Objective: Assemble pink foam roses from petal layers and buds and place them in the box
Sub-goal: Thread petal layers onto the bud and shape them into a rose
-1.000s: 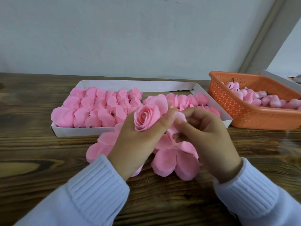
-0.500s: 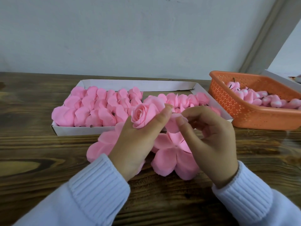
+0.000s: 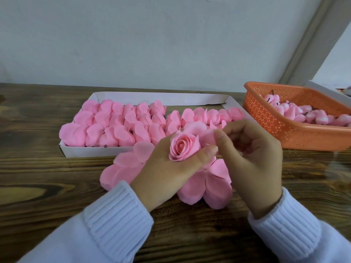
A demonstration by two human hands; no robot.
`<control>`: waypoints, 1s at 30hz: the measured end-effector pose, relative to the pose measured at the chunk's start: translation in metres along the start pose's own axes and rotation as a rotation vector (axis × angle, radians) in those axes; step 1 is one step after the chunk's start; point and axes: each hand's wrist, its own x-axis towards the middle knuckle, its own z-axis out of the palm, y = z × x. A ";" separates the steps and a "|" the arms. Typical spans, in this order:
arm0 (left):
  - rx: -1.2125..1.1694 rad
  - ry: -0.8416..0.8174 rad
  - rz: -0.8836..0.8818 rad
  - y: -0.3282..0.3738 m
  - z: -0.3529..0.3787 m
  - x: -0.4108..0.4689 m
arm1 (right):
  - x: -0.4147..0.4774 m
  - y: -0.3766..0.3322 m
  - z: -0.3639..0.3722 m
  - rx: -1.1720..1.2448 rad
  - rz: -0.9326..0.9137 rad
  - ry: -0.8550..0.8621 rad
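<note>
Holding a pink rose (image 3: 183, 149) in front of the box (image 3: 161, 98), the left hand (image 3: 171, 168) has its thumb curled across the lower right of the bloom and its fingers tucked behind it, so the flower faces up and toward the person. The rose hangs above the box's near wall, about at the wall's right half, clear of the table (image 3: 38, 168).

The right hand (image 3: 252, 168) is close against the rose's right side, all its fingers bent inward. Its thumb and forefinger pinch a pale outer petal of the rose, the thumb tip almost touching the left thumb. A thin pale sliver shows between the two thumbs; I cannot tell what it is.

Loose petal layers (image 3: 209, 186) lie flat on the table just in front of the box, under both hands, their lobes spread out left and right of the wrists.

Inside the box, finished roses (image 3: 117, 128) stand packed in rows, filling it from the left wall across to the right; the far wall stays bare and white.

Just right of the box sits an orange basket (image 3: 284, 130) with a perforated wall, and small pink buds (image 3: 303, 114) with dark stems are heaped in it.

White ribbed sleeves (image 3: 117, 215) cover both wrists.
</note>
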 end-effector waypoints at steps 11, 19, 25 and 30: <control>0.033 -0.019 0.064 -0.001 -0.002 0.003 | -0.002 -0.004 -0.001 0.154 -0.080 -0.086; -0.052 -0.006 0.117 0.003 -0.002 0.002 | 0.003 0.004 0.003 0.554 0.639 -0.351; -0.141 -0.005 0.085 0.008 0.002 -0.001 | 0.000 -0.001 0.006 0.730 0.809 -0.548; -0.132 0.042 0.034 0.012 0.006 -0.004 | 0.000 -0.004 0.008 0.845 0.866 -0.579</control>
